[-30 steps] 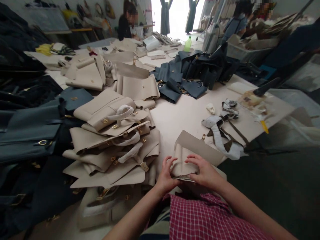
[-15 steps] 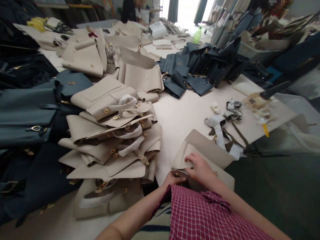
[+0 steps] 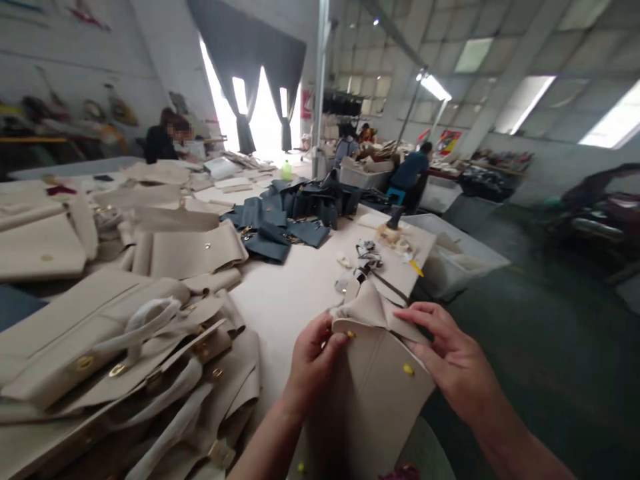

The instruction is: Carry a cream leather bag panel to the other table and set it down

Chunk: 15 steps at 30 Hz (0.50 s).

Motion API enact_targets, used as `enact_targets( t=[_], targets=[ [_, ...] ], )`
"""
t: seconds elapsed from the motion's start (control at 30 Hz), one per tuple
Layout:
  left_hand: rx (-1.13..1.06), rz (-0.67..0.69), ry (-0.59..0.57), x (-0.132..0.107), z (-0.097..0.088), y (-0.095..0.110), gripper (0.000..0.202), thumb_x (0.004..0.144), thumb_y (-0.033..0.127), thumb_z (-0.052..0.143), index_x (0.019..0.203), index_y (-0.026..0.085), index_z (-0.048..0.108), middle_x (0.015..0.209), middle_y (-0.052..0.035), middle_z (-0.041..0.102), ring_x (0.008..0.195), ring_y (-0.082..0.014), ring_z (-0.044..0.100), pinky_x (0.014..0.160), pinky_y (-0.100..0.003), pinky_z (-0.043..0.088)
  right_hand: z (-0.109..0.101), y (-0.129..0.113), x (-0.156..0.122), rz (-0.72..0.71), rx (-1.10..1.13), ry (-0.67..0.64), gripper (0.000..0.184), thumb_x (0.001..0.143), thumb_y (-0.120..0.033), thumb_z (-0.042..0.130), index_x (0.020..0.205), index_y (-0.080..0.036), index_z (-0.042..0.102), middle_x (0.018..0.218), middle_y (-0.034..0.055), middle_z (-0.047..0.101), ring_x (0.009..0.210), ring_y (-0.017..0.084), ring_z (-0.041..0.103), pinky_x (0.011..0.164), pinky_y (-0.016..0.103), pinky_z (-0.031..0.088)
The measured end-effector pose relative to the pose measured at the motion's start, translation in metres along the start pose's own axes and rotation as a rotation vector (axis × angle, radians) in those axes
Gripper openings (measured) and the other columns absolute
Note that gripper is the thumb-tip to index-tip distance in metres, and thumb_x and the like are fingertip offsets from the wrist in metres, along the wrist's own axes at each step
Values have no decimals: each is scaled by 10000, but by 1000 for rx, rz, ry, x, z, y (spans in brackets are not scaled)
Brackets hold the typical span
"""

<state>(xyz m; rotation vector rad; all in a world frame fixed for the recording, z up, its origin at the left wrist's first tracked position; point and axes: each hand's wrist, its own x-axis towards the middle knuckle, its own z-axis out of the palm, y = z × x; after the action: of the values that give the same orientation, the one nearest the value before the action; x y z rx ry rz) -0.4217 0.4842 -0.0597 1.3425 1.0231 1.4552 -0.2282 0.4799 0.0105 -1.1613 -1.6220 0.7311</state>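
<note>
Both my hands hold up a beige leather bag (image 3: 373, 380) with small gold studs, lifted off the table in front of me. My left hand (image 3: 313, 360) pinches its upper left edge, fingers closed on the leather. Along the bag's upper right edge lies my right hand (image 3: 453, 360), its fingers curled over the folded top flap. A stack of similar beige bags (image 3: 115, 353) with wrapped handles and gold clasps lies just left of my left hand.
The long pale table (image 3: 295, 287) carries dark blue bag pieces (image 3: 280, 227), straps and scraps (image 3: 367, 257) and a green bottle (image 3: 286, 171). A white bin (image 3: 457, 257) stands off the table's right edge. People sit at the far end and at benches behind.
The beige bag has come up off the table edge into both hands, held upright. My view has swung up from the table to take in the room.
</note>
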Motion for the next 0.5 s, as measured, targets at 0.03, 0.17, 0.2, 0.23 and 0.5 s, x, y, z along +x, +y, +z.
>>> enact_targets(
  t=[0.03, 0.17, 0.2, 0.23, 0.5],
  targets=[
    [50, 28, -67, 3, 8, 11, 243, 827, 373, 577, 714, 160, 540, 701, 0, 493, 683, -130, 443, 628, -233, 361, -15, -1, -9, 10, 36, 29, 233, 742, -293, 635, 952, -269, 732, 1082, 78, 538, 936, 190, 589, 602, 192, 530],
    [142, 72, -331, -4, 50, 39, 295, 830, 425, 565, 728, 149, 568, 722, -29, 532, 692, -152, 464, 624, -253, 358, -80, 3, -58, 83, 182, -9, 316, 812, -348, 593, 1109, -309, 692, 1262, 58, 507, 1181, 232, 490, 852, 262, 503],
    [139, 81, -388, -9, 62, 43, 303, 826, 435, 571, 728, 149, 577, 728, -33, 539, 699, -157, 470, 630, -255, 363, -97, 3, -73, 88, 212, -37, 328, 839, -379, 558, 1132, -302, 684, 1284, 56, 502, 1200, 239, 474, 900, 288, 482],
    [132, 90, -437, -16, 75, 46, 310, 822, 444, 578, 724, 150, 586, 728, -34, 543, 703, -160, 474, 636, -256, 368, -113, 3, -89, 88, 224, -59, 336, 868, -414, 519, 1132, -290, 686, 1282, 61, 509, 1199, 245, 474, 933, 313, 463],
    [79, -27, -767, -111, 225, 56, 362, 750, 508, 649, 688, 152, 629, 693, -28, 537, 691, -160, 465, 647, -254, 374, -230, 12, -231, 157, 69, 126, 465, 944, -528, 421, 1265, -244, 600, 1379, 57, 464, 1293, 234, 385, 1126, 425, 238]
  ],
)
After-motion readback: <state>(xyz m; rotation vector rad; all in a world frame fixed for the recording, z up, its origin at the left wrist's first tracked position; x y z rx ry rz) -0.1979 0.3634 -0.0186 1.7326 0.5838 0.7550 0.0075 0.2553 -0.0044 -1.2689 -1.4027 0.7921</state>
